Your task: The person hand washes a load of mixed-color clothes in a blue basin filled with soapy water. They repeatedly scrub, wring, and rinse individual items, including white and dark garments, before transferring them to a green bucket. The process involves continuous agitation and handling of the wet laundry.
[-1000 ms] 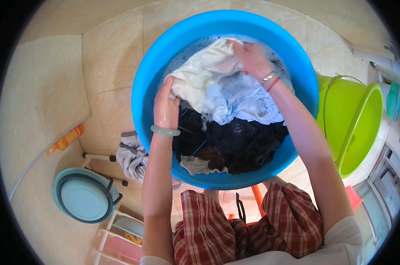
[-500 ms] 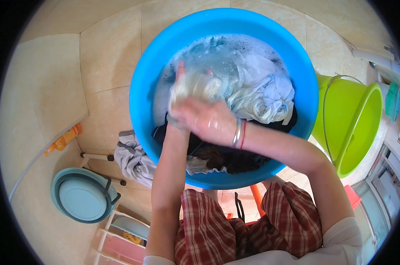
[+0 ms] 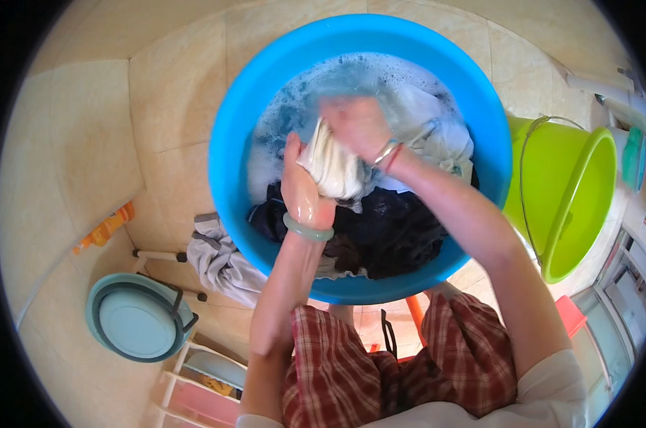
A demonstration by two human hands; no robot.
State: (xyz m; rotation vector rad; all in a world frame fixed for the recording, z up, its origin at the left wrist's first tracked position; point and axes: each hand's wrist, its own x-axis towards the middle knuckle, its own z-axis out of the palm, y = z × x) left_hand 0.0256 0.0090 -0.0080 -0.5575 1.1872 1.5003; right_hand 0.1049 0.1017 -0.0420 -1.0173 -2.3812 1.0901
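Note:
A wet cream-white cloth [image 3: 335, 170] is stretched between my two hands above the soapy water of a big blue basin [image 3: 231, 135]. My left hand [image 3: 301, 187], with a pale green bangle at its wrist, is closed around the cloth's left side, thumb upward. At the cloth's upper end my right hand [image 3: 358, 127] grips it, the fingers smeared by motion; silver and red bands circle that wrist. White wet clothes [image 3: 440, 139] lie in the basin to the right. Dark clothes [image 3: 394, 228] fill its near side, below my hands.
To the right stands a lime-green bucket [image 3: 562, 196] with a wire handle. A grey-white garment [image 3: 219, 257] lies outside the basin at the left, near a rack [image 3: 169, 385]. A folded teal basin [image 3: 137, 322] and an orange item [image 3: 105, 227] are along the left wall.
My right hand has moved up and right, away from my left wrist. The cream-white cloth now shows stretched between the hands, and my left hand has come slightly lower.

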